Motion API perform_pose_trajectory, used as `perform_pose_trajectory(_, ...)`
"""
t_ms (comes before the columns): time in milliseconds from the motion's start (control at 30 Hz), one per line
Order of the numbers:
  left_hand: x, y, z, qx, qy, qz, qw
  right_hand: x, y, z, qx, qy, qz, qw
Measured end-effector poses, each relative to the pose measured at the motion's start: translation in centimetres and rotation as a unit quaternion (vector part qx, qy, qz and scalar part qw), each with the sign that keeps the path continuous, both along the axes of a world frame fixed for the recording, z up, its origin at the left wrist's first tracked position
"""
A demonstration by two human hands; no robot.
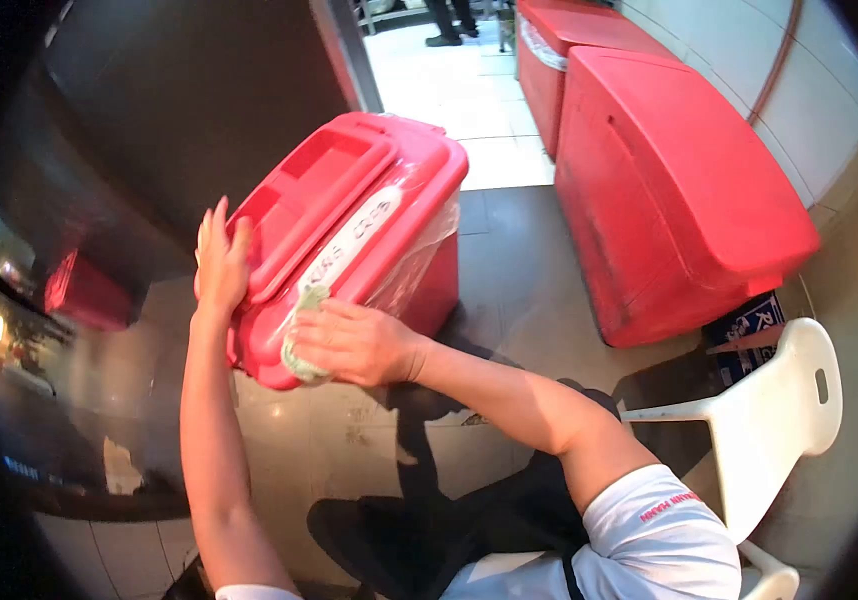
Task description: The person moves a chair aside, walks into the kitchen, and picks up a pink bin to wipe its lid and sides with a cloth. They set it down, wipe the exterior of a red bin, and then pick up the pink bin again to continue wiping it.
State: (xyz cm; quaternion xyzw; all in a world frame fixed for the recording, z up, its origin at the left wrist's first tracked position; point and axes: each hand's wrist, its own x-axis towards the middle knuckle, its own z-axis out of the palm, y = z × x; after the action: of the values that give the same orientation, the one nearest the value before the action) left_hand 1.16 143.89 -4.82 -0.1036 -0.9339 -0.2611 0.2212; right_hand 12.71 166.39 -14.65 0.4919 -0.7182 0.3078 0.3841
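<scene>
A red lidded bin [419, 172] stands in front of me, its lid tilted toward the view, with a white handwritten label [354, 237] along the lid and clear plastic [414, 255] hanging from under the rim. My left hand [221, 258] rests on the left edge of the lid, its fingers stretched out and holding nothing. On the near corner of the lid, my right hand [354, 343] presses a pale green cloth [301, 355], with the fingers over it.
Large red bins [669, 190] stand along the tiled wall at right. A white chair [774, 430] is at lower right, near a dark blue box [744, 335]. Another person's legs [444, 20] show beyond the doorway. A dark panel [199, 90] rises at left.
</scene>
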Motion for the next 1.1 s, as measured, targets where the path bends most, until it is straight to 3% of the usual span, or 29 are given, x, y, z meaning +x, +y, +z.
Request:
perform_pose_trajectory(33, -0.2, -0.3, -0.7, 0.060, -0.076, -0.020, 0.995, -1.2, 2.1, -0.4, -0.003, -0.001, -0.028, 1.000)
perform_pose_trajectory(100, 0.7, 0.3, -0.6, -0.028, -0.065, 0.012, 0.997, -3.5, 6.3, -0.7, -0.006, -0.025, -0.085, 0.996)
perform_pose_trajectory(200, 0.9, 0.4, -0.5, -0.023, -0.074, 0.019, 0.997, -8.2, 11.6, -1.2, -0.041, 0.056, -0.141, 0.988)
perform_pose_trajectory(233, 1.0, 0.4, -0.5, -0.029, -0.072, 0.017, 0.997, -9.9, 13.1, -1.4, -0.060, 0.086, -0.222, 0.969)
perform_pose_trajectory(333, 1.5, 1.3, 0.6, -0.018, -0.077, 0.014, 0.997, -12.5, 16.7, -0.2, -0.168, -0.013, -0.270, 0.948)
perform_pose_trajectory(433, 1.1, 0.5, -0.4, -0.029, -0.074, 0.013, 0.997, -10.8, 15.6, 3.1, -0.247, -0.189, -0.303, 0.901)
perform_pose_trajectory(467, 0.6, 0.2, -0.6, -0.038, -0.065, 0.012, 0.997, -9.1, 13.6, 4.2, -0.291, -0.214, -0.278, 0.890)
perform_pose_trajectory(500, 0.6, 0.2, -0.4, -0.037, -0.064, 0.015, 0.997, -8.9, 11.3, 4.2, -0.234, -0.022, -0.186, 0.954)
perform_pose_trajectory(567, 0.9, 0.4, -0.4, -0.043, -0.070, 0.016, 0.996, -3.9, 6.7, 4.4, 0.012, -0.004, -0.144, 0.989)
perform_pose_trajectory(600, 0.0, -0.2, -0.8, -0.007, -0.063, -0.030, 0.998, -4.5, 6.5, 3.2, -0.008, 0.028, -0.114, 0.993)
perform_pose_trajectory(700, -0.3, -0.8, -1.3, 0.002, -0.064, -0.037, 0.997, -9.7, 9.2, 2.3, -0.055, 0.060, -0.085, 0.993)
perform_pose_trajectory(800, -0.6, -1.0, -1.7, 0.027, -0.061, -0.041, 0.997, -13.8, 13.6, 3.2, -0.127, -0.042, -0.157, 0.978)
perform_pose_trajectory(867, -0.5, -0.7, -1.6, 0.031, -0.061, -0.056, 0.996, -16.9, 16.6, 2.6, -0.128, -0.127, -0.323, 0.929)
perform_pose_trajectory(900, -0.4, -0.7, -1.5, 0.032, -0.059, -0.061, 0.996, -16.7, 17.3, 3.9, -0.319, -0.247, -0.286, 0.869)
perform_pose_trajectory(967, -0.2, -0.4, -1.1, 0.019, -0.055, -0.049, 0.997, -14.3, 15.9, 3.9, -0.288, -0.291, -0.250, 0.877)
perform_pose_trajectory(1033, 0.1, -0.4, -1.1, 0.016, -0.060, -0.048, 0.997, -10.9, 11.0, 1.7, -0.163, 0.018, -0.294, 0.942)
perform_pose_trajectory(1100, 0.1, 0.0, -0.8, 0.030, -0.062, -0.059, 0.996, -5.7, 8.4, 0.8, -0.139, -0.026, -0.192, 0.971)
